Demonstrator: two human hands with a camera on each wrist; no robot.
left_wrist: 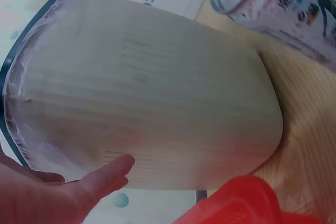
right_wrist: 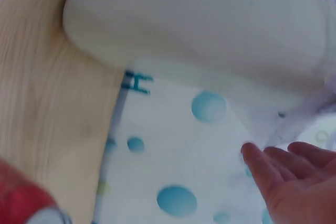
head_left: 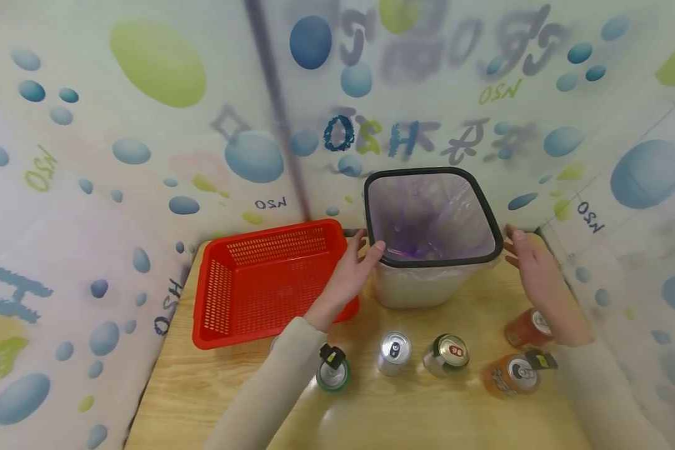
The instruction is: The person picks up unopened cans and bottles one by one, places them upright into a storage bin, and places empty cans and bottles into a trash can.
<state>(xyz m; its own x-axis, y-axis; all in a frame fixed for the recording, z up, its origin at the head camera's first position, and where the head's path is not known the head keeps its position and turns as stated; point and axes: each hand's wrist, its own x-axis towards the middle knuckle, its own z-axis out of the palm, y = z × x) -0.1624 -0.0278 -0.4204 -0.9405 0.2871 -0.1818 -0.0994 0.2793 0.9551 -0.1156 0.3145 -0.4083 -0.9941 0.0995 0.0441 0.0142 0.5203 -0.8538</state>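
A pale trash bin (head_left: 422, 284) with a black rim and a thin translucent liner (head_left: 433, 206) stands upright at the back of the table. My left hand (head_left: 351, 269) is at the bin's left side, fingers extended, the thumb by the rim; whether it touches cannot be told. In the left wrist view, the left hand (left_wrist: 79, 192) lies alongside the bin's wall (left_wrist: 152, 93). My right hand (head_left: 537, 275) is just off the rim's right side with loosely straight fingers. The right wrist view shows that hand (right_wrist: 299, 182) below the bin (right_wrist: 205, 24), holding nothing.
A red plastic basket (head_left: 281, 284) lies left of the bin. In front stand a green-rimmed can (head_left: 333, 376), a silver can (head_left: 394, 354) and a dark can with a gold top (head_left: 447, 355). An orange can (head_left: 506, 376) and a red can (head_left: 524, 329) are by the right forearm. Patterned sheeting (head_left: 146, 169) encloses the table.
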